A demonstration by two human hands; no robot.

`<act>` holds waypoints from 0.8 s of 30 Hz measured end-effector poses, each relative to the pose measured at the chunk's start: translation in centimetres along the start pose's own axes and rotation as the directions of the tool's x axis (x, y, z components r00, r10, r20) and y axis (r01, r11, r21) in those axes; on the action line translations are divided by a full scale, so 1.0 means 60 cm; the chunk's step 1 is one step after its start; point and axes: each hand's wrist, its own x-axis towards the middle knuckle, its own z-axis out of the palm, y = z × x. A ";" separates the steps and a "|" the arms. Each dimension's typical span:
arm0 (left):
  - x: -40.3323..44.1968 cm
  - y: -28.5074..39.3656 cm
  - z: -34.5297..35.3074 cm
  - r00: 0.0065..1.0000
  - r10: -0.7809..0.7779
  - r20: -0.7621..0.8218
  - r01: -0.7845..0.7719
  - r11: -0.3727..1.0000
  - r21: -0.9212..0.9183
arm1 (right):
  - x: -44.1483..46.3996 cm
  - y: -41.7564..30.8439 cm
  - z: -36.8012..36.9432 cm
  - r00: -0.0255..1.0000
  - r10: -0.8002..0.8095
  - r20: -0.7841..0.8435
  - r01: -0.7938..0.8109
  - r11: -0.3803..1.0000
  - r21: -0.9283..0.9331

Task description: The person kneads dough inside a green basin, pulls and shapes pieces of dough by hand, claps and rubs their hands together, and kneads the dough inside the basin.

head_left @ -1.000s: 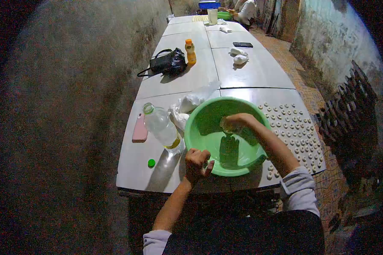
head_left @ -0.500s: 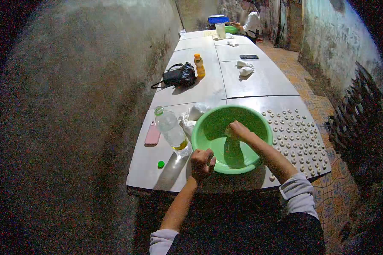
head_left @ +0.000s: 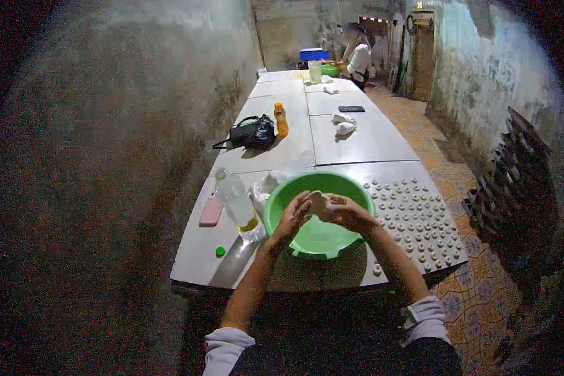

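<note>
Over the green basin (head_left: 279,219), a pale, soft-looking lump of dough (head_left: 319,203) is held between both hands. My left hand (head_left: 292,216) grips its left side with the fingers curled. On the other side, my right hand (head_left: 349,213) has its fingers closed around the lump's right edge. Light liquid or a wet sheen shows on the basin floor below. Several rows of small round, pale pieces with dark centres (head_left: 413,216) lie on the table right of the basin.
Left of the basin stand a clear bottle (head_left: 235,200), a pink phone (head_left: 211,210) and a green cap (head_left: 220,251). Farther along the table (head_left: 282,164) are a black bag (head_left: 254,131), an orange bottle (head_left: 281,119) and white bundles (head_left: 344,125). A co-worker (head_left: 358,57) stands at the far end.
My right hand has come up out of the basin, and my left hand has moved from the near rim to meet it. Both now hold the pale dough. The view has tilted upward.
</note>
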 end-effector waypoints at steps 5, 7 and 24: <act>-0.007 0.004 0.043 0.998 0.044 0.042 -0.053 0.970 0.237 | -0.017 0.007 -0.002 0.997 -0.024 -0.080 0.017 0.996 -0.082; -0.006 -0.002 0.039 0.993 0.115 -0.008 -0.108 0.950 0.294 | -0.026 -0.003 0.009 0.992 -0.068 -0.102 0.055 0.991 -0.124; 0.004 0.002 -0.020 0.983 -0.092 -0.161 0.114 0.984 0.135 | 0.019 -0.002 0.003 0.775 -0.518 -0.362 0.009 0.582 -0.813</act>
